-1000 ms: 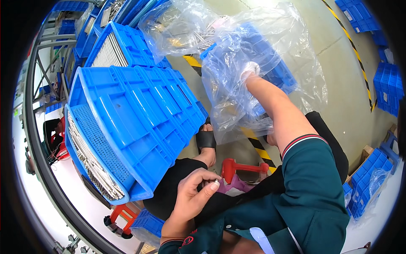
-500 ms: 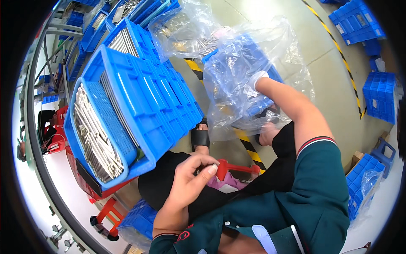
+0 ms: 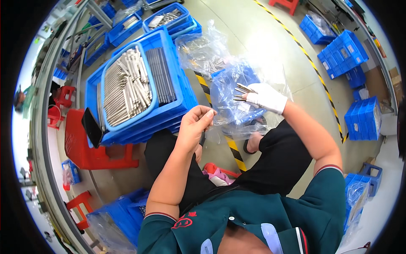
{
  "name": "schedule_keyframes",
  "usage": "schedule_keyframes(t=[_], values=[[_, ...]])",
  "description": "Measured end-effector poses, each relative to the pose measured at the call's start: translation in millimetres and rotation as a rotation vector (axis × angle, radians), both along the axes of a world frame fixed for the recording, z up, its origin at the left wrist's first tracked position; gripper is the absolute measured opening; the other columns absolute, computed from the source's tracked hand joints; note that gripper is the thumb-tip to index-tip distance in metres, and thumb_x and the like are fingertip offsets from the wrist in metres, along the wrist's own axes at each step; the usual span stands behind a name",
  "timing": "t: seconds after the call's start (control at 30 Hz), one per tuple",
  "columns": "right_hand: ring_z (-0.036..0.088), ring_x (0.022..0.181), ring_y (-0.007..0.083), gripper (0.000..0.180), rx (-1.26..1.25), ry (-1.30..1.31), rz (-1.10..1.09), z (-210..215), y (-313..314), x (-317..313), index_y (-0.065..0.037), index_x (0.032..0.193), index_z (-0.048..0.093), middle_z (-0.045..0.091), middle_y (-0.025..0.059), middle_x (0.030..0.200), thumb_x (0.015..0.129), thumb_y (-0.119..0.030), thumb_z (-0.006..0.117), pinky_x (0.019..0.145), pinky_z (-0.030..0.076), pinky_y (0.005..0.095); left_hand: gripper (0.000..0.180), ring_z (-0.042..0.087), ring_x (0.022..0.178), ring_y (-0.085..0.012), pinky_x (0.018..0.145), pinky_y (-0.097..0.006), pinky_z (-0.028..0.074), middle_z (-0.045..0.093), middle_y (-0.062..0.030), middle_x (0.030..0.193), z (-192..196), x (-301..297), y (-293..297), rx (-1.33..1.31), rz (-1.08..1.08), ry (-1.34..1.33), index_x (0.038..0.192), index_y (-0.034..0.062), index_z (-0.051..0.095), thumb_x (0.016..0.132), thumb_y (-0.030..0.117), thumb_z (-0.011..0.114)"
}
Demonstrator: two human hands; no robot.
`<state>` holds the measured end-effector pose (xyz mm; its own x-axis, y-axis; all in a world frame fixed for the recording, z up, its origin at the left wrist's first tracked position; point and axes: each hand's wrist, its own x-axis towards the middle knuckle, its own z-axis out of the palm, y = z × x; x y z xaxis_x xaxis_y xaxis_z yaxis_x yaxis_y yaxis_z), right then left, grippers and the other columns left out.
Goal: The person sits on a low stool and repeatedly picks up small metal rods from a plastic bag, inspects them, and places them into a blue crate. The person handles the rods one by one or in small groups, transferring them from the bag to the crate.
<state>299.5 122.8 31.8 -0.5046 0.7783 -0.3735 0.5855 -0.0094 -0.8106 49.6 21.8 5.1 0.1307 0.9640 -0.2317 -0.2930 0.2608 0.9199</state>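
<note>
My right hand point(image 3: 266, 98), in a white glove that leaves fingers partly bare, grips several short metal rods point(image 3: 242, 89) sticking out to the left. It is above a clear plastic bag point(image 3: 224, 93) draped over a blue crate point(image 3: 249, 75) on the floor. My bare left hand point(image 3: 196, 123) is raised in front of my lap, thumb and fingertips pinched together; whether something small is between them I cannot make out. Left of it, a light-blue basket point(image 3: 153, 86) full of metal rods point(image 3: 127, 93) rests on top of stacked blue crates point(image 3: 186, 95).
Dark rods point(image 3: 160, 74) stand beside the basket. A red stool point(image 3: 78, 139) and a black flat object point(image 3: 91, 127) are at the left. More blue crates point(image 3: 342, 53) line the right side. Yellow-black tape point(image 3: 315, 63) marks the floor. A red object point(image 3: 209, 167) lies between my legs.
My right hand has come up out of the plastic bag with several metal rods in it. My left hand stays pinched, higher in view. The whole view has shifted, showing the basket more from above.
</note>
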Motion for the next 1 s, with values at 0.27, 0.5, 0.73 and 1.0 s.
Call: schedule_keyframes(t=[0.27,0.5,0.73,1.0], values=[[0.052,0.064,0.0244,0.024,0.365,0.122,-0.049,24,-74,-45,-0.002,0.089,0.060,0.054,0.0129,0.072,0.088,-0.026,0.059,0.061,0.042,0.0352,0.015,0.050,0.062,-0.0089,0.059,-0.022,0.040,0.057,-0.0018,0.072,-7,-2,-11,0.037,-0.013,-0.258,0.097,0.0007,0.061,0.090,0.013,0.062],[0.055,0.067,0.0339,0.026,0.471,0.079,0.019,13,-78,-55,-0.004,0.085,0.056,0.056,0.0164,0.072,0.088,-0.029,0.057,0.061,0.042,0.0399,0.013,0.053,0.063,-0.0088,0.059,-0.022,0.042,0.060,-0.0029,0.074,-14,-7,-17,0.025,0.004,-0.284,0.096,0.0011,0.062,0.088,0.012,0.065],[0.057,0.071,0.0377,0.028,0.520,0.064,0.039,12,-75,-58,-0.004,0.086,0.053,0.057,0.0184,0.074,0.089,-0.032,0.054,0.063,0.044,0.0429,0.014,0.058,0.064,-0.0080,0.058,-0.020,0.045,0.065,-0.0055,0.076,-6,-4,-14,0.110,0.070,-0.101,0.095,0.0013,0.063,0.084,0.008,0.068],[0.057,0.071,0.0380,0.029,0.478,0.059,0.027,7,-72,-58,-0.004,0.085,0.053,0.057,0.0188,0.074,0.090,-0.032,0.052,0.064,0.043,0.0433,0.015,0.053,0.062,-0.0096,0.058,-0.022,0.042,0.061,-0.0052,0.073,-2,-16,-10,0.107,0.133,-0.019,0.094,-0.0035,0.062,0.088,0.010,0.064]])
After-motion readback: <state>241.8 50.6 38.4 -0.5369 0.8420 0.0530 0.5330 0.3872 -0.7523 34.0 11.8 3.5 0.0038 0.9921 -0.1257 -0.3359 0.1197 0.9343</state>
